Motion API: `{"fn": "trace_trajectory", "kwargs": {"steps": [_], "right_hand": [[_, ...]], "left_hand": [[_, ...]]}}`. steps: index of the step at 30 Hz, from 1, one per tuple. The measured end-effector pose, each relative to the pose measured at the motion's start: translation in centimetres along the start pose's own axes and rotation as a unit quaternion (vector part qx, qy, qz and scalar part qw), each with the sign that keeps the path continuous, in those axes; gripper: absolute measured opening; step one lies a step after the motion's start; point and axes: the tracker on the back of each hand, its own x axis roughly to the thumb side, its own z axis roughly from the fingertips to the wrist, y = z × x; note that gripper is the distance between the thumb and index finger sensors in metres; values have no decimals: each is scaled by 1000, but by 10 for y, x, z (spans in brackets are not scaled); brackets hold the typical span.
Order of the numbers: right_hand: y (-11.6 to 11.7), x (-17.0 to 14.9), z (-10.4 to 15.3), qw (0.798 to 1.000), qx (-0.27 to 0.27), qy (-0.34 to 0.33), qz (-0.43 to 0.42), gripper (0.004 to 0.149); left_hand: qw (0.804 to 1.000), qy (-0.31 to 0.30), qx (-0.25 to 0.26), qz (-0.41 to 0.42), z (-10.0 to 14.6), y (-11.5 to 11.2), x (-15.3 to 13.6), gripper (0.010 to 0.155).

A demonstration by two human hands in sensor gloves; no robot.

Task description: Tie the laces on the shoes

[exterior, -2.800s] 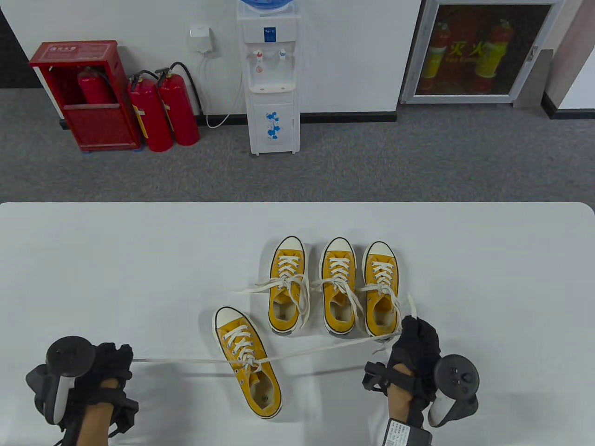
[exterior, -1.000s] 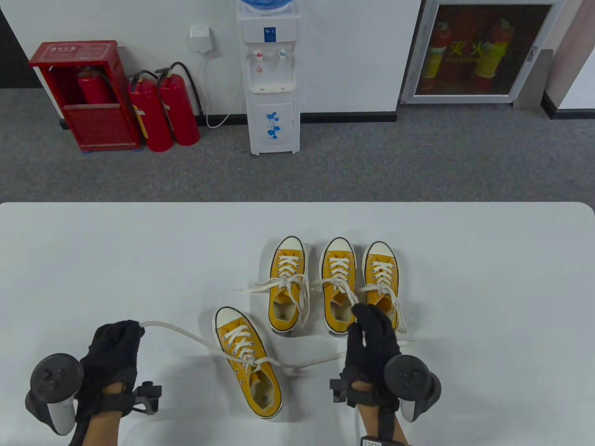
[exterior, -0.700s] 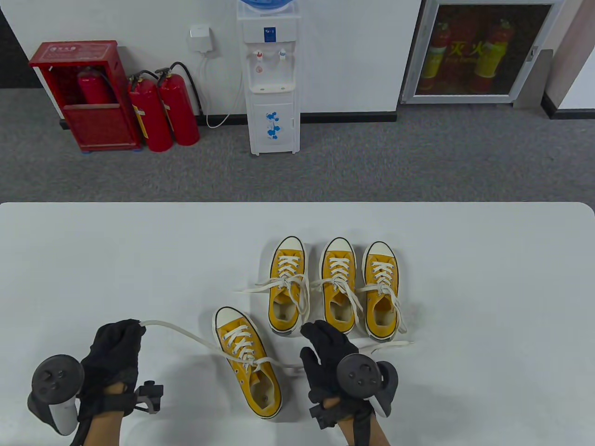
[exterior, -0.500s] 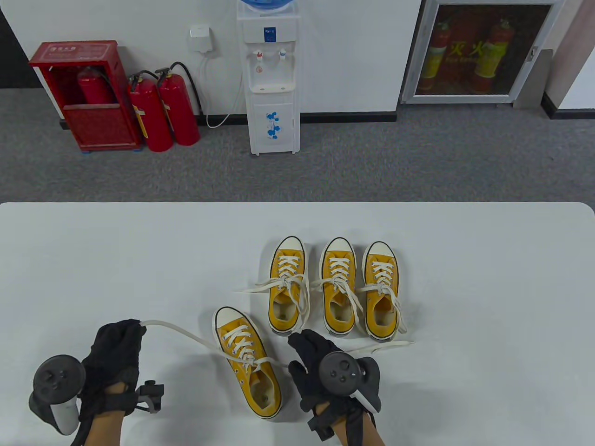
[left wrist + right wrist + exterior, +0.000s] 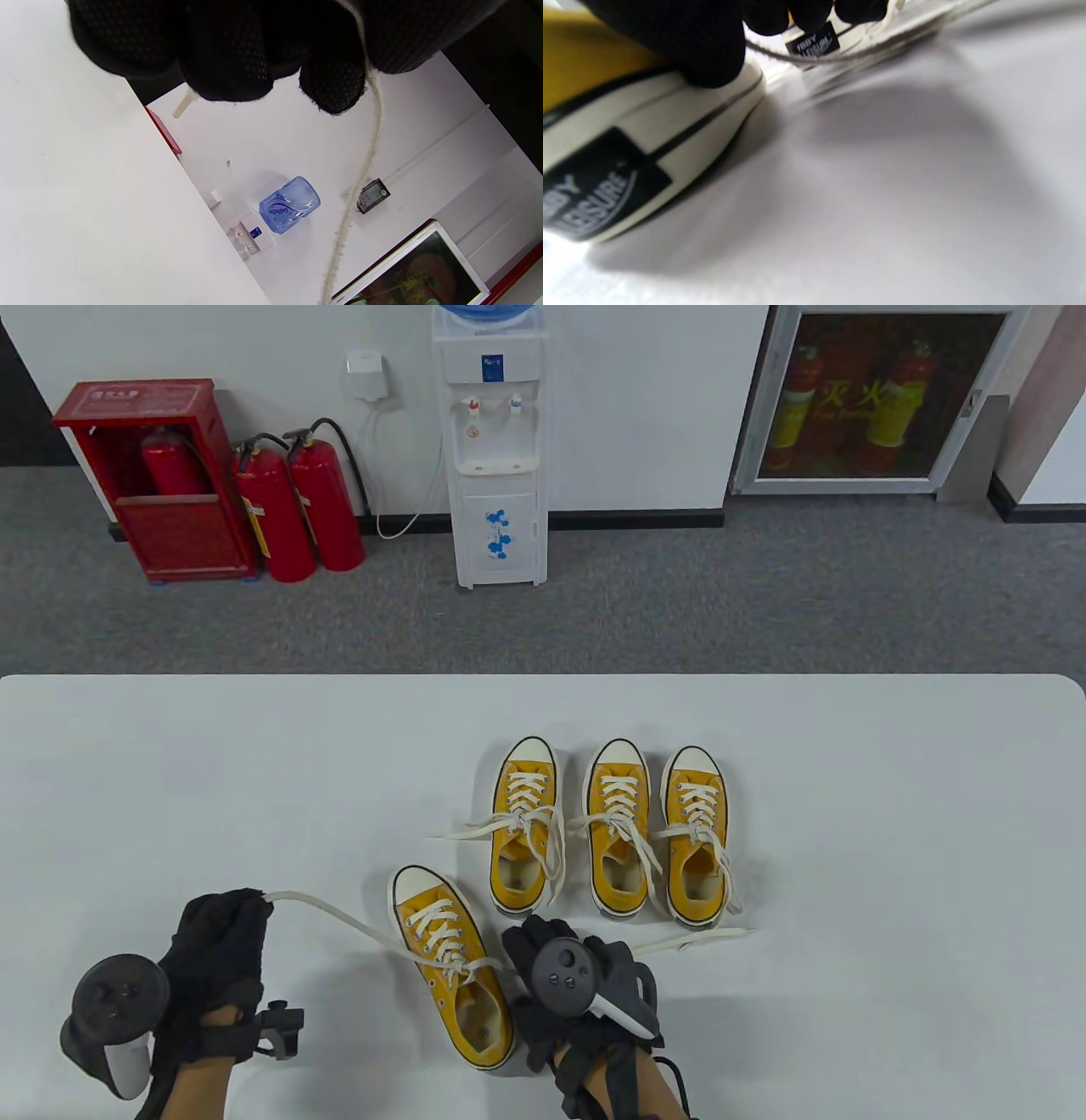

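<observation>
The black-gloved right hand (image 5: 564, 976) has swung in from beside the far row and now sits against the heel side of the nearest yellow canvas low-top sneaker (image 5: 452, 965), having let go of the right end of the cream flat shoelace (image 5: 339, 914). That end now lies slack on the white table (image 5: 891, 831). The right wrist view shows the thumb resting on the rubber heel rim; whether the other fingers pinch the lace I cannot tell. The black-gloved left hand (image 5: 216, 959) has stayed put, its fingers curled and pinching the lace's left end, which arcs loosely to the eyelets. By my reading the first crossing is pulled snug and a loop comes next. This sneaker stands angled at the near edge, apart. Behind it, three matching yellow sneakers (image 5: 615, 827) stand side by side, laces loose.
</observation>
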Motion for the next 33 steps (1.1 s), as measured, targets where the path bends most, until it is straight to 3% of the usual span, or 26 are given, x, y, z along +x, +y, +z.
{"fn": "trace_trajectory", "kwargs": {"steps": [8, 11, 15, 21, 24, 33], "right_hand": [[-3, -6, -5, 999, 3, 29, -36, 49], [-11, -13, 0, 995, -31, 24, -95, 43], [-25, -25, 9, 978, -65, 5, -198, 42], [-45, -33, 21, 928, -119, -43, -350, 41], [-47, -28, 23, 907, -123, -67, -398, 42], [-45, 5, 16, 884, -67, -116, -448, 44]], "left_hand": [[1000, 8, -2, 19, 0, 0, 0, 40], [1000, 11, -1, 29, 1, 1, 0, 40], [999, 15, 6, 40, 1, 3, 0, 40], [998, 20, 18, 54, 1, 7, 0, 39], [997, 23, 18, 67, 1, 8, 0, 39], [994, 29, 17, 105, 1, 11, 1, 39]]}}
